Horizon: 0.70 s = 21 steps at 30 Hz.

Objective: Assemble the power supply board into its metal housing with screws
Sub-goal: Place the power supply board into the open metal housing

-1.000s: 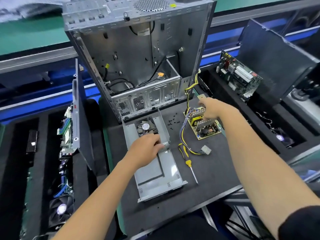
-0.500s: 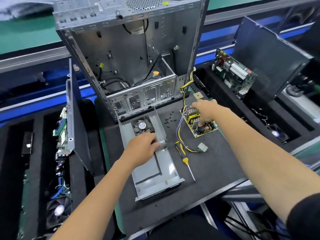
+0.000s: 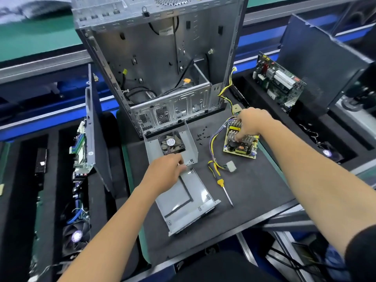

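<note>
The yellow power supply board (image 3: 242, 148) lies on the black mat, right of centre, with a bundle of coloured wires ending in a white connector (image 3: 231, 166). My right hand (image 3: 251, 123) reaches down onto the board, its fingers curled round the heatsinks. The grey metal housing (image 3: 189, 198) with a fan (image 3: 172, 143) in its far end lies open in the middle. My left hand (image 3: 166, 171) grips the housing's side wall near the fan. A yellow-handled screwdriver (image 3: 220, 183) lies between housing and board. Several black screws (image 3: 202, 135) are scattered beyond it.
An open computer case (image 3: 162, 64) stands upright behind the mat. A case side panel (image 3: 90, 127) with boards leans at the left. Another circuit board (image 3: 276, 82) sits in a black foam tray at the right. Fans (image 3: 76, 236) lie in the left tray.
My right hand has moved down from the board's far edge onto its heatsinks and closed round them. My left hand stays on the housing.
</note>
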### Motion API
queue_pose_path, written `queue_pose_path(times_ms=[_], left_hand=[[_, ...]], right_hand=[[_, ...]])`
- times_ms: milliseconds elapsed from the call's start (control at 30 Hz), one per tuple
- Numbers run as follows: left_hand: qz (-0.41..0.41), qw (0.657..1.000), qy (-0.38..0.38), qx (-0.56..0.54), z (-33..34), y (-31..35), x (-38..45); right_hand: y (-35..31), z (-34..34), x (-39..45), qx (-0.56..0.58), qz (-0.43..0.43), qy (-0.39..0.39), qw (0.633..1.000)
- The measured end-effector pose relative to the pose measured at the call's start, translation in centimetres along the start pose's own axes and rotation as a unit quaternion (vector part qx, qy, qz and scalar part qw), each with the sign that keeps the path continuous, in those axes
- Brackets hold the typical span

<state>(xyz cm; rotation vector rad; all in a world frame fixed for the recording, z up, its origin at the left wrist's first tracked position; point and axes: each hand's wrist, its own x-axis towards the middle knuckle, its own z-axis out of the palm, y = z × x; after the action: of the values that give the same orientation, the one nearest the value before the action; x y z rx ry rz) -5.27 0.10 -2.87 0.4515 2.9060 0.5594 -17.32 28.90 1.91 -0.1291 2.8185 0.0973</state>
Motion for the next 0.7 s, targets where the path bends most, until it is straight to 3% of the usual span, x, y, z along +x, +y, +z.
queue_pose_path(times_ms=[400, 700], left_hand=[[-0.070, 0.997, -0.005, -0.016, 0.3, 0.8, -1.4], [-0.089, 0.994, -0.010, -0.062, -0.1, 0.9, -2.3]], right_hand=[[-0.8, -6.0, -2.7, 0.051, -0.018, 0.083, 0.995], [-2.4, -10.2, -5.3, 0.126, -0.082, 0.064, 0.987]])
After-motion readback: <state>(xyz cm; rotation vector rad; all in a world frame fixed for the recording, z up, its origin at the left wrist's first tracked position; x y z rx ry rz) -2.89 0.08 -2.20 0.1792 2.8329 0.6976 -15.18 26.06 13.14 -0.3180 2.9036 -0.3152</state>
